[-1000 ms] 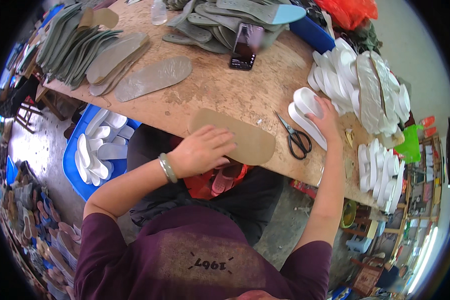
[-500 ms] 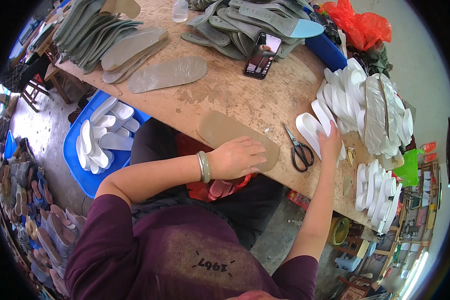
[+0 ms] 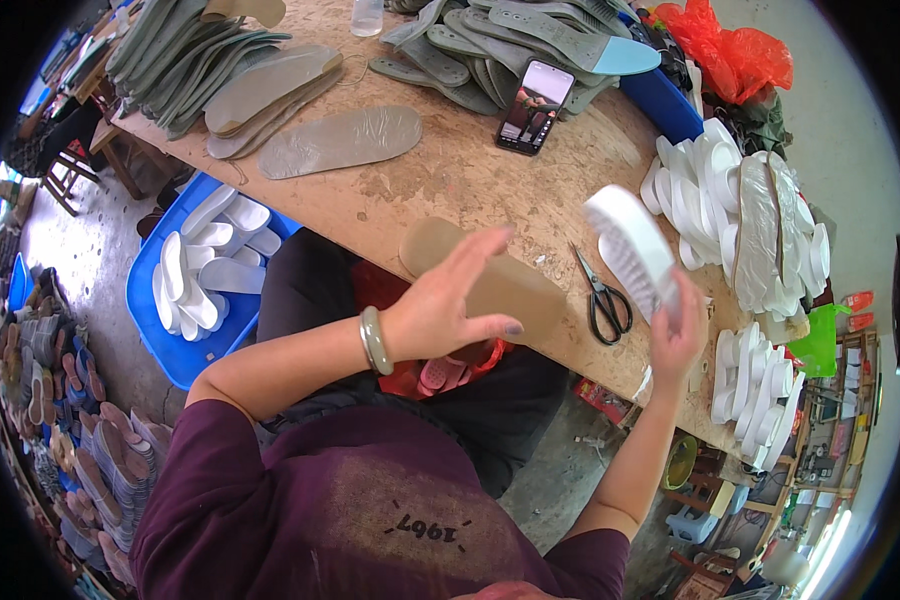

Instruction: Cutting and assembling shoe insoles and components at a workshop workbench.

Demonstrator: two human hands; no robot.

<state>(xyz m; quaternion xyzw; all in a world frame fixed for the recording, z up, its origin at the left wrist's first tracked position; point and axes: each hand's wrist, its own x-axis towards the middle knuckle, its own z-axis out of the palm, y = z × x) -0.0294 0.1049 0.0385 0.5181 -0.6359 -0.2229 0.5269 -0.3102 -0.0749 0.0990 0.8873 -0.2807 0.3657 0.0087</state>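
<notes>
A white shoe sole [image 3: 638, 240] is gripped at its near end by my right hand [image 3: 678, 328]; it is raised and tilted above the table, a little blurred. Behind it, another white sole [image 3: 616, 262] lies on the wood, mostly hidden. My left hand [image 3: 448, 300], with a bangle at the wrist, hovers with fingers spread over a flat tan insole [image 3: 520, 290] at the table's front edge. Black-handled scissors [image 3: 602, 298] rest between the insole and the raised sole.
White soles [image 3: 705, 190] are piled at the right, with a row of more [image 3: 755, 385] nearer. Grey insoles [image 3: 175, 65] are heaped at the back left. A phone [image 3: 534, 108] stands at the back. A blue bin [image 3: 155, 335] holds white soles beside my left leg.
My right hand has lifted a white sole off the table. My left hand has risen from the tan insole, and its fingers have spread.
</notes>
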